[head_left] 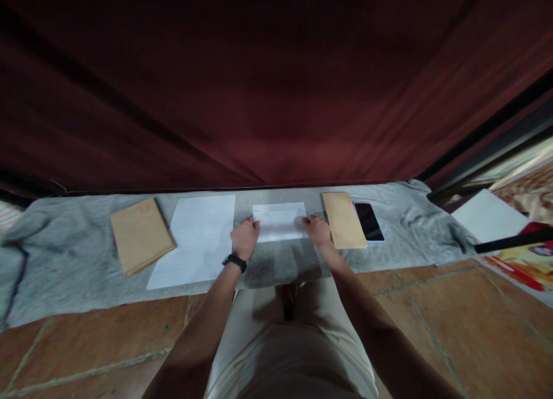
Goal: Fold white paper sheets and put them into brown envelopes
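Note:
A folded sheet of white paper [280, 222] lies in front of me on the grey cloth, a crease line running across its upper part. My left hand [245, 238], with a black band on the wrist, pinches its left edge. At the opposite edge my right hand [317, 229] is closed on the paper, thumb on top. Just right of that hand rests a brown envelope [344, 220], close to the fingers. Larger white sheets [201, 238] lie flat to the left of my left hand.
A stack of brown envelopes [140, 235] sits at the far left, overlapping the white sheets. A dark-screened phone [369, 221] lies beside the single envelope. Behind the grey cloth [406, 226] hangs a dark red curtain [276, 99]. Tiled floor [432, 318] shows in front.

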Demonstrator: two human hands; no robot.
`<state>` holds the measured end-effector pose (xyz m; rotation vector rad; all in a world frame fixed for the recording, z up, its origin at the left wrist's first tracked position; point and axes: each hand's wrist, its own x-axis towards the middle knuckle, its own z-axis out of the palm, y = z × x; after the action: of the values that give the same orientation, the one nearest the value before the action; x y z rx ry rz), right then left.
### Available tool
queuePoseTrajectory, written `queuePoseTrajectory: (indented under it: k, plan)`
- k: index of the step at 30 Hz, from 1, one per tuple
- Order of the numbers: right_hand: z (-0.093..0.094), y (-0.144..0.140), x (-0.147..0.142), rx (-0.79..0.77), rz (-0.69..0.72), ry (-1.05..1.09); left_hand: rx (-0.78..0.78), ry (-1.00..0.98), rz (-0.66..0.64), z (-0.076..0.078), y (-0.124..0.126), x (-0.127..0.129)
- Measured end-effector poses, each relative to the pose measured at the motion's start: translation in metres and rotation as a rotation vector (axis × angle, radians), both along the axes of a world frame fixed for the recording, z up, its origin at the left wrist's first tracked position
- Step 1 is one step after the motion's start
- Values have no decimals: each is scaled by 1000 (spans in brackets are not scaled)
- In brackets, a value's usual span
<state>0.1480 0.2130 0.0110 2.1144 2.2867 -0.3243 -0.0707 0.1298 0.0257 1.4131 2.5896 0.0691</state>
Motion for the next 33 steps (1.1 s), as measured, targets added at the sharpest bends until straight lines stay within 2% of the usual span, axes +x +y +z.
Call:
queuePoseTrajectory:
  k: [15, 33]
  plan:
    - [-5, 14, -8, 80, 9, -28, 18, -9, 49, 1, 20, -4]
    - [-8, 10, -15, 172, 14, -20, 92, 38, 69, -24, 24, -3]
